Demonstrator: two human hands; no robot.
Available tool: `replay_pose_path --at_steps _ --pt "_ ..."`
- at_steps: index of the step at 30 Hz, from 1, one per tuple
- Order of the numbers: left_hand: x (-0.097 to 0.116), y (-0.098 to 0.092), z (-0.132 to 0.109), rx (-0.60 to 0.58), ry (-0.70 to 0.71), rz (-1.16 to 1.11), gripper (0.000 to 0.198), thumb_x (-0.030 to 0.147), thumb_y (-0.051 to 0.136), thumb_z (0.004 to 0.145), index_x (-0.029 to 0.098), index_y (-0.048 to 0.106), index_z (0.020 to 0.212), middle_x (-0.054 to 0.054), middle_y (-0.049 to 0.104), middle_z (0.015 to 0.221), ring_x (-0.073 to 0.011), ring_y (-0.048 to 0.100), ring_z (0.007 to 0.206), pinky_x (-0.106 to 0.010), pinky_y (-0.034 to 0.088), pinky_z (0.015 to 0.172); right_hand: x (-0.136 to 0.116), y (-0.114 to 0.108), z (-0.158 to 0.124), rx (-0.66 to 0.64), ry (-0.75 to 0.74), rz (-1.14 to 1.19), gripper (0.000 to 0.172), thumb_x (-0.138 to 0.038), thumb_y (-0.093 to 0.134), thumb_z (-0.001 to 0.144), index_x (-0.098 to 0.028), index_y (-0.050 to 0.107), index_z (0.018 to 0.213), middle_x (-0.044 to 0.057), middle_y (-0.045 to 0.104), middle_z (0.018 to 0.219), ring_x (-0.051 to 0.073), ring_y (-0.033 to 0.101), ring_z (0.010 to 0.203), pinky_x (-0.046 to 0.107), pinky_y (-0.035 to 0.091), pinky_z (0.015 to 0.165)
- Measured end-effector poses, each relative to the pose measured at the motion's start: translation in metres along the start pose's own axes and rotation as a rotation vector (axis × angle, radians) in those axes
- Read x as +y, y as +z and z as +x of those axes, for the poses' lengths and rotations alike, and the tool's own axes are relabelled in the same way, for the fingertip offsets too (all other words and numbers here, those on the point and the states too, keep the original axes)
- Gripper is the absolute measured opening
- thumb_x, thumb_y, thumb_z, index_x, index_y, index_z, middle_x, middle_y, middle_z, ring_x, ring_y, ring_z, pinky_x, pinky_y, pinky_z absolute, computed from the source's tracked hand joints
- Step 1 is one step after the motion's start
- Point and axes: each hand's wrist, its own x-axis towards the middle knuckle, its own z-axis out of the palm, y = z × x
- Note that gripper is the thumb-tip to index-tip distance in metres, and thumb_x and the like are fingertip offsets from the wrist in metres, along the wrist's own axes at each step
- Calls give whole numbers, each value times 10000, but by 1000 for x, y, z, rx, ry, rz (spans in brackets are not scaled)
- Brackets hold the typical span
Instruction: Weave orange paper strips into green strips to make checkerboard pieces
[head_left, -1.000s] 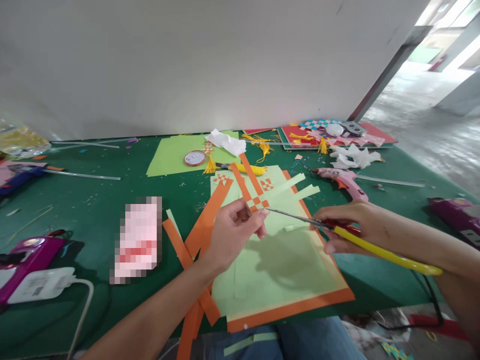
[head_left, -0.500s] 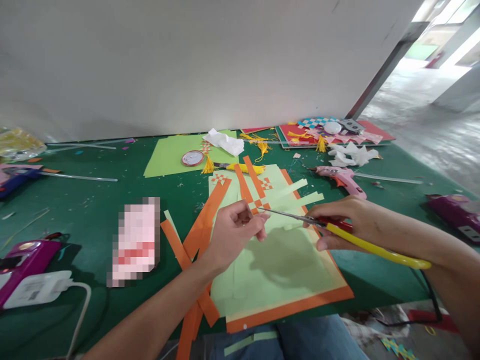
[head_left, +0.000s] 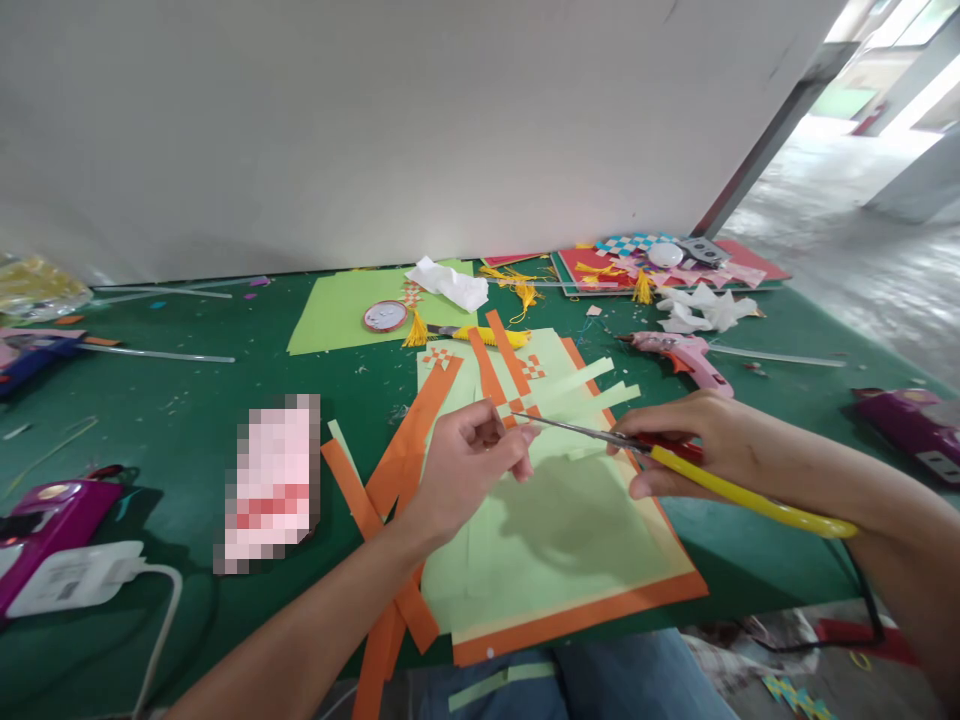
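My left hand (head_left: pixel 480 455) is closed in a pinch on a small woven paper piece (head_left: pixel 516 408), whose orange and pale green strips stick out upward and to the right. In my right hand (head_left: pixel 679 440) is a pair of scissors (head_left: pixel 577 430) with one red and one yellow handle. Their blades point left, and the tips lie at the woven piece, close above my left fingertips. Beneath both hands lies a stack of pale green paper (head_left: pixel 555 560) with an orange sheet (head_left: pixel 585 622) under it. Loose orange strips (head_left: pixel 394 480) cross one another left of the stack.
Behind the stack lies a yellow utility knife (head_left: pixel 491 336), near a tape roll (head_left: pixel 385 317) and a crumpled tissue (head_left: pixel 450 284). A pink glue gun (head_left: pixel 682 355) rests at the right. A blurred pink object (head_left: pixel 270 485) and a purple device (head_left: pixel 60 535) with a white cable are at left.
Almost nothing differs. The scissors and my right hand have shifted very slightly to the left, and the lower green strip's end sits a little farther left.
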Motion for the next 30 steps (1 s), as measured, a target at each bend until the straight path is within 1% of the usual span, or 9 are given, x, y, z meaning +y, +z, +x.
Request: replay_pose_path --at_steps 5,10,14,19,24,30 --pt "0 0 0 -2 5 -9 206 316 698 781 163 604 678 21 628 508 -84 545 454 -202 432 501 -2 0 0 5 10 17 297 -490 642 813 -197 601 793 -41 481 624 110 337 552 224 286 502" --pt "0 0 0 6 -8 -8 226 321 697 778 162 596 654 14 629 511 -91 551 455 -209 436 499 -6 -1 2 10 -12 44 313 -487 640 817 -191 577 743 -53 442 601 100 315 546 217 266 489" --pt "-1 0 1 3 -6 -20 226 325 704 773 163 596 660 15 631 515 -92 551 450 -212 437 497 -6 -1 2 33 -9 56 325 -492 641 818 -183 586 731 -52 436 591 94 302 537 216 257 480" --pt "-1 0 1 -7 2 -28 231 316 703 782 168 588 647 23 633 510 -87 556 454 -206 436 500 -4 1 1 31 -6 49 319 -491 647 817 -184 594 749 -48 441 604 97 316 547 222 257 487" --pt "-2 -1 1 -9 -4 -30 262 310 702 787 171 557 618 26 634 511 -81 552 455 -199 435 506 -3 2 1 30 -22 48 310 -480 649 818 -184 582 755 -54 438 599 96 298 547 222 252 483" --pt "-2 -1 1 -11 -3 -28 228 305 698 790 166 584 650 23 632 518 -84 546 456 -206 435 507 -6 2 2 32 -11 54 349 -517 642 812 -184 571 734 -56 434 586 96 303 541 224 248 479"
